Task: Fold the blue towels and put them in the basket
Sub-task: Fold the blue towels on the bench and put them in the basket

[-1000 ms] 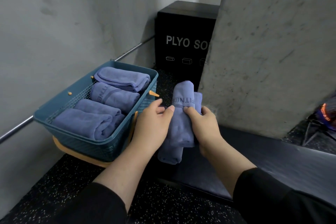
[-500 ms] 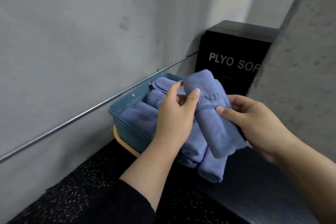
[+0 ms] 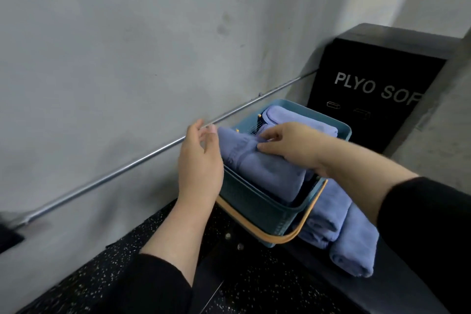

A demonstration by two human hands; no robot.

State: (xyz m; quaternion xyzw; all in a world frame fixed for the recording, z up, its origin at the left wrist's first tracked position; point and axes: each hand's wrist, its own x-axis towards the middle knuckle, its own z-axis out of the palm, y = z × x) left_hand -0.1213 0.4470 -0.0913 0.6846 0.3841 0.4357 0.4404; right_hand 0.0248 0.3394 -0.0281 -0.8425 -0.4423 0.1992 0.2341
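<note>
While held over the basket (image 3: pixel 257 202), folded towel (image 3: pixel 262 168) under right hand (image 3: pixel 293 145).

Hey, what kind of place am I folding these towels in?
Most likely a gym. The black box against the wall reads "PLYO SOF", as on a soft plyometric jump box, the floor is black speckled matting, and the basket holds rolled blue towels of one kind.

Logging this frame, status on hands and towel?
Right hand pinches folded towel over basket. Left hand open beside it. Two towels outside basket. Nothing in the way.
</note>
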